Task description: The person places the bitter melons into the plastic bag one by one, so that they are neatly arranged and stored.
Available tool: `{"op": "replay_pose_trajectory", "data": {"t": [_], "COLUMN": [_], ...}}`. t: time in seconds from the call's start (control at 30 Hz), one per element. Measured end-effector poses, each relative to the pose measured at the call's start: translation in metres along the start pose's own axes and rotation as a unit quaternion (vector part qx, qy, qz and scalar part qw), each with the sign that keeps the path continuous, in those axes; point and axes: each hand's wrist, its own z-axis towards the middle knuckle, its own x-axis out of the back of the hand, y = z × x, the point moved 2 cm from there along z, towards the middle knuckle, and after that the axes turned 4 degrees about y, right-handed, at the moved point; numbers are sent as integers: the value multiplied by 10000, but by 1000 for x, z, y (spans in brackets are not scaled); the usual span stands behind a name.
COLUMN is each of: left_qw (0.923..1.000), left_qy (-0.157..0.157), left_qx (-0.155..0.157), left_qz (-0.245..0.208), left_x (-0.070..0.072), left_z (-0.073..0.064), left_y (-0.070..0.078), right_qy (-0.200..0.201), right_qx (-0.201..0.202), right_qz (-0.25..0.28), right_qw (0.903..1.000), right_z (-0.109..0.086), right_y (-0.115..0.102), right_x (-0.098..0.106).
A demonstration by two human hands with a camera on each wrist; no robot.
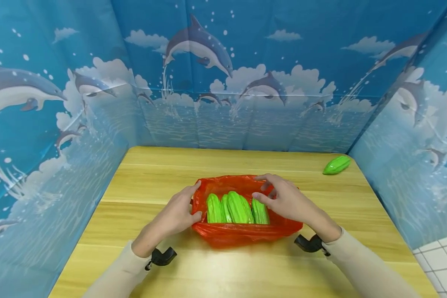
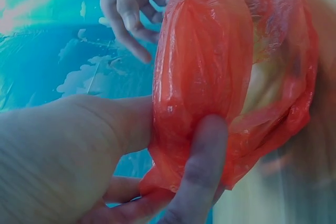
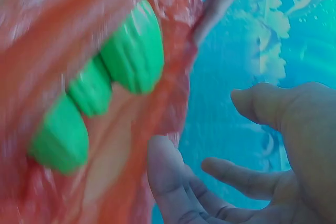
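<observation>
A red plastic bag [image 1: 246, 235] lies on the wooden table with its mouth spread wide. Several green ridged gourds [image 1: 238, 207] lie side by side inside it; the bag's near side hides their lower ends. My left hand [image 1: 176, 212] grips the bag's left edge, the plastic caught between thumb and fingers in the left wrist view. Over the bag's right end hovers my right hand [image 1: 288, 199], its fingers loosely bent and parted with nothing between them. In the right wrist view its fingertips are close by the bag's rim; whether they touch it I cannot tell.
One more green gourd [image 1: 337, 164] lies alone near the table's far right corner. Behind and on both sides of the wooden table [image 1: 149, 174] hang blue dolphin-print curtains [image 1: 216, 116]. White tiles [image 1: 445, 256] show at the lower right.
</observation>
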Motion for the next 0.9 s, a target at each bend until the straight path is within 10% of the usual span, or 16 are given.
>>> {"op": "replay_pose_trajectory", "data": {"t": [0.4,0.9], "left_qw": [9998,9997], "left_qy": [-12,-30], "left_qx": [-156,-58], "left_qz": [130,230], "left_x": [4,-4], "left_z": [4,0], "left_y": [-5,-11], "right_qy": [771,1263], "right_qx": [-48,-396], "right_qz": [-330,-554], "right_qw": [9965,9897], "right_z": [-1,1], "right_y": [29,78], "right_x": [55,77]}}
